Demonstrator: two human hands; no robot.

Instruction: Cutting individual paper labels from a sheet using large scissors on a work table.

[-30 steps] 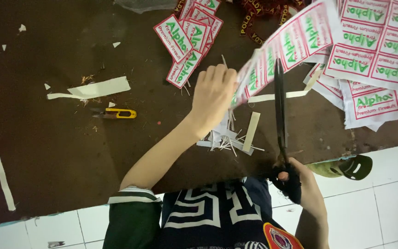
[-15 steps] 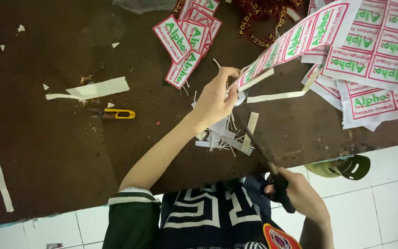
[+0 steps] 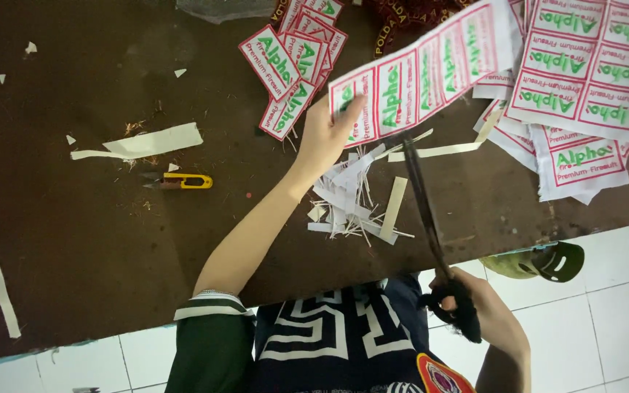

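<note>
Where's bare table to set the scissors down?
Free: the dark table above the white offcut, and the stretch between the yellow snips and the left forearm. Crowded: trimmings pile under the left hand, label stack, printed sheets right.

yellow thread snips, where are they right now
In the head view the yellow thread snips lie on the dark table, left of the left hand, below a white paper strip.

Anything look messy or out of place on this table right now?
Mostly cutting litter: a heap of white paper slivers lies under the left hand, with loose strips further left. A green cap hangs past the table edge.
</note>
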